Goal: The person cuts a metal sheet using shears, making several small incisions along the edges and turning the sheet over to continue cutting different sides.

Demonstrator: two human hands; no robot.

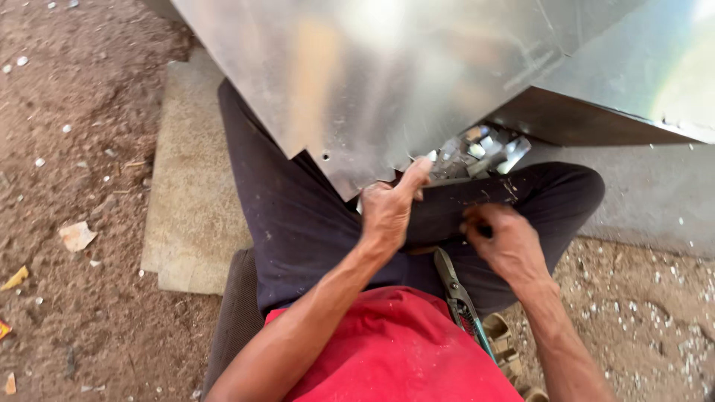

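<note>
I sat cross-legged on the ground, in dark trousers [298, 223] and a red shirt [395, 350], looking down at my own two hands. My left hand [389, 208] reached forward with the fingers curled and the thumb stretched up, gripping the lower edge of a large sheet of shiny metal [357, 82] that leaned over my lap. The sheet spread well beyond that hand, up and away from me, and a small hole [325, 156] showed in it just to the left of my thumb. My right hand [506, 242] rested on my right thigh, a little nearer to me than the left one, its fingers curled in loosely; I could not tell whether it held anything. Between my two wrists, close against my body, a pair of tin snips [458, 298] lay on my lap, untouched by either hand. Just beyond my right hand, under the sheet's edge, sat a small heap of bright metal scraps [484, 149]. Further right of that hand ran a grey concrete surface [655, 201]. To the left of my left arm lay a flat tan board [186, 208] on the bare dirt ground [74, 149], which was scattered with pebbles and bits of litter.
</note>
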